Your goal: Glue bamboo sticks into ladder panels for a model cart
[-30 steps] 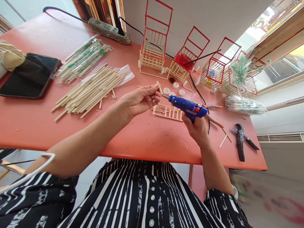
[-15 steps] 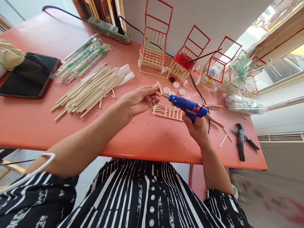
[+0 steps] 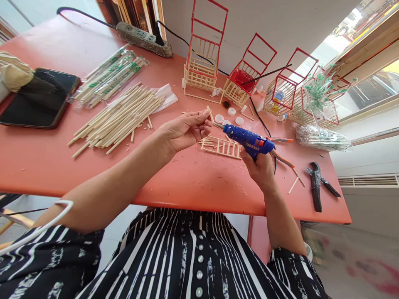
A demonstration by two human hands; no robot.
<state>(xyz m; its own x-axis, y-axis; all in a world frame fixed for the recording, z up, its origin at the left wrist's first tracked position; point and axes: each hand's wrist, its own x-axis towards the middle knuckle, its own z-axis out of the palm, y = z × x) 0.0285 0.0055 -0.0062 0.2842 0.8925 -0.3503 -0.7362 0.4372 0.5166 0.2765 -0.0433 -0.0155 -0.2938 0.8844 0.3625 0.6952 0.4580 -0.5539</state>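
Note:
Between thumb and fingers, my left hand (image 3: 195, 126) pinches a short wooden stick (image 3: 210, 115) above the table. My right hand (image 3: 260, 168) is wrapped round the handle of a blue glue gun (image 3: 247, 138). The gun's metal nozzle points left and reaches the lower end of the stick; whether they touch I cannot tell. Below the hands a ladder-like wooden stick frame (image 3: 221, 148) lies flat, with short cut pieces beside it and its right end close to my right hand. Pliers with orange and grey handles (image 3: 282, 158) lie partly hidden behind the gun.
On the red table (image 3: 187, 182), a pile of wooden sticks (image 3: 120, 118) and wrapped stick packs (image 3: 109, 79) lie left, near a phone (image 3: 39, 99). Small stick chairs (image 3: 201, 77) stand along the wall. A power strip (image 3: 143, 39) lies behind; black cutters (image 3: 316, 187) lie right.
Both hands, the stick and the glue gun hold almost the same place. The whole view has shifted very slightly.

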